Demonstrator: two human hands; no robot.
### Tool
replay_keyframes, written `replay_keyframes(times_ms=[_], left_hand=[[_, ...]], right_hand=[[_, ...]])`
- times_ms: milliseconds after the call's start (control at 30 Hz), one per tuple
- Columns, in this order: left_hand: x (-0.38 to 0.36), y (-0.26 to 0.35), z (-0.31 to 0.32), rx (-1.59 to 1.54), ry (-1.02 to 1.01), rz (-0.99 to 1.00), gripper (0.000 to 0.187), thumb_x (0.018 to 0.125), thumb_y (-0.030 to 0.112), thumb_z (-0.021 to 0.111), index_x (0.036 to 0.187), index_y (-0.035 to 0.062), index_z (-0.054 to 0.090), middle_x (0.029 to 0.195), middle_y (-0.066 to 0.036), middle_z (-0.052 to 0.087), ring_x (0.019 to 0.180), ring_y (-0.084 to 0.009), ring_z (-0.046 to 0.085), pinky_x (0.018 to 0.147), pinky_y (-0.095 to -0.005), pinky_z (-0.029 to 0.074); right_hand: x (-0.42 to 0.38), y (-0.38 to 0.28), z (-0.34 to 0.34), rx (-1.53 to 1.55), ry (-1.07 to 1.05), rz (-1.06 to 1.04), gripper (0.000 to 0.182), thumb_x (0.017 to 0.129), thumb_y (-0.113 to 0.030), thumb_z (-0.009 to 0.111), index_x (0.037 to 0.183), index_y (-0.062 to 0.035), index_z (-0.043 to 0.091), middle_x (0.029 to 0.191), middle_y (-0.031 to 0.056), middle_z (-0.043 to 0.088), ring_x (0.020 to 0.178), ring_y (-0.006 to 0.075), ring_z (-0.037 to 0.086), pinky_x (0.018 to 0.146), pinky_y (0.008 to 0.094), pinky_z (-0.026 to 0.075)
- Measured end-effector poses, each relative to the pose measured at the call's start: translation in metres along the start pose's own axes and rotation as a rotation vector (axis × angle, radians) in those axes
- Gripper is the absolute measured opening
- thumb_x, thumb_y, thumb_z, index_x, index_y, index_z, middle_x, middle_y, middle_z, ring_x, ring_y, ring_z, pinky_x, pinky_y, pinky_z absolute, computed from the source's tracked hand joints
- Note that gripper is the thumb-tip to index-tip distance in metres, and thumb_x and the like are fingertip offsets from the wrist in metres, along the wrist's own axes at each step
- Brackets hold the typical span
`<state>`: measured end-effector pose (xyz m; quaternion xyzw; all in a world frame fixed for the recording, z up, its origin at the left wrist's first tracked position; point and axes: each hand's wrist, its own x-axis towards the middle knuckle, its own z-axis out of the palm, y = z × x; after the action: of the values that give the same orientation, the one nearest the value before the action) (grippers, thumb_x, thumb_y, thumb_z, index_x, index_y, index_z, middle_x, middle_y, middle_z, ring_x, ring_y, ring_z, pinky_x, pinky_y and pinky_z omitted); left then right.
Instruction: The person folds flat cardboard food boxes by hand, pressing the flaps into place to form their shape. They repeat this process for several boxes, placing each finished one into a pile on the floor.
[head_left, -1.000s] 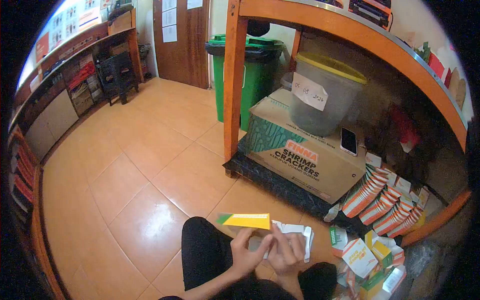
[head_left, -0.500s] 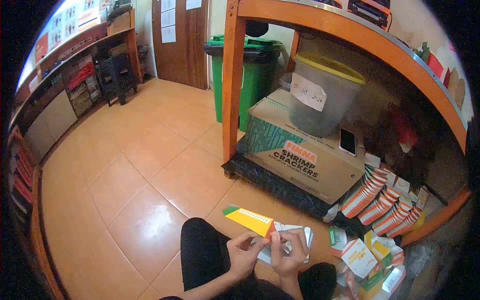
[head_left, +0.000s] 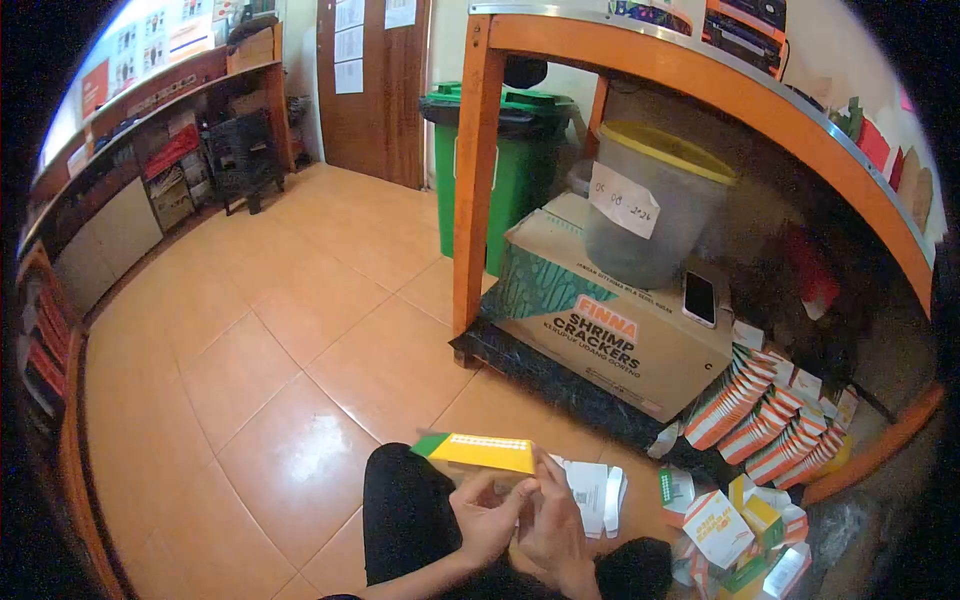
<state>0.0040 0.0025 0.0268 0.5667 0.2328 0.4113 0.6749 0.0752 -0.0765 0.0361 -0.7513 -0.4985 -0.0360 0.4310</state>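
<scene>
A small cardboard box, yellow with a green end and a row of white marks, is held up between my two hands. My left hand grips its near lower side, with the thumb pointing toward the right hand. My right hand is closed around the box's right end, fingers pointing up along it. The underside of the box is hidden by the hands. Just right of my right hand, flat white box blanks with printed text lie on the floor.
Loose folded boxes are heaped at the right. Behind them stand nested stacks of orange-and-white striped boxes. A shrimp cracker carton bears a lidded bucket and a phone, under an orange-framed table. A green bin stands behind.
The box has turned to lie more level and shifted slightly left, and its orange end is no longer visible. My right hand has moved left and its fingers now reach up around the box's end.
</scene>
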Motion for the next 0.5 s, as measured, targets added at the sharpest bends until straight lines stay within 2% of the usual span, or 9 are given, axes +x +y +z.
replay_keyframes(times_ms=[100,133,233,267,367,400,500], left_hand=[[0.011,-0.009,-0.002,0.252,-0.217,0.49,0.048,0.074,0.024,0.081,0.114,0.0029,0.064,0.115,-0.014,0.065,0.112,-0.0269,0.058,0.098,-0.0399,0.043],[0.017,-0.006,-0.007,0.313,-0.363,0.575,0.062,0.072,0.026,0.08,0.129,0.0122,0.059,0.127,-0.014,0.06,0.121,-0.034,0.053,0.102,-0.0431,0.04],[0.02,0.012,-0.016,0.807,-0.524,0.766,0.066,0.073,0.03,0.079,0.132,0.0147,0.056,0.136,-0.013,0.053,0.126,-0.0353,0.049,0.103,-0.0453,0.038],[0.023,0.014,-0.019,0.86,-0.525,0.756,0.068,0.071,0.029,0.08,0.131,0.0106,0.055,0.134,-0.013,0.054,0.126,-0.0353,0.049,0.101,-0.0439,0.04],[0.026,-0.011,-0.021,0.696,-0.375,0.801,0.058,0.07,0.026,0.081,0.12,0.0055,0.06,0.127,-0.012,0.058,0.124,-0.0335,0.051,0.098,-0.0427,0.043],[0.02,-0.015,-0.019,0.732,-0.313,0.868,0.038,0.071,0.016,0.08,0.104,0.0038,0.065,0.112,-0.01,0.065,0.108,-0.0291,0.061,0.088,-0.0382,0.05],[0.01,-0.026,-0.016,0.536,-0.327,0.747,0.024,0.073,0.008,0.077,0.096,0.0033,0.069,0.096,-0.008,0.07,0.087,-0.0251,0.067,0.077,-0.0336,0.054]], right_hand=[[-0.018,0.01,-0.005,0.126,0.055,0.15,0.043,0.091,-0.011,0.057,0.129,0.0014,0.039,0.122,0.0244,0.056,0.106,0.0431,0.059,0.091,0.044,0.049],[-0.014,0.014,-0.005,0.257,0.166,0.156,0.039,0.095,-0.013,0.055,0.127,0.0017,0.04,0.112,0.0205,0.063,0.095,0.0325,0.066,0.085,0.0396,0.052],[-0.002,0.008,-0.019,0.626,0.338,0.378,0.039,0.095,-0.014,0.058,0.127,0.0008,0.04,0.095,0.0147,0.069,0.085,0.0178,0.065,0.076,0.0298,0.052],[0.003,0.005,-0.024,0.593,0.406,0.343,0.028,0.092,-0.011,0.062,0.115,0.0019,0.051,0.084,0.0117,0.07,0.076,0.0101,0.062,0.067,0.0228,0.048],[-0.01,0.016,-0.022,0.326,0.273,0.47,0.014,0.094,-0.007,0.056,0.104,0.0037,0.057,0.087,0.0085,0.064,0.075,0.0125,0.061,0.068,0.0244,0.047],[-0.005,0.002,-0.023,0.302,0.356,0.487,0.013,0.095,-0.007,0.056,0.095,0.0043,0.061,0.085,0.0088,0.065,0.072,0.012,0.06,0.065,0.0244,0.047],[-0.002,0.011,-0.015,0.155,0.602,0.314,0.013,0.092,-0.008,0.059,0.089,0.0046,0.062,0.073,0.0126,0.064,0.062,0.0163,0.06,0.058,0.0282,0.047]])
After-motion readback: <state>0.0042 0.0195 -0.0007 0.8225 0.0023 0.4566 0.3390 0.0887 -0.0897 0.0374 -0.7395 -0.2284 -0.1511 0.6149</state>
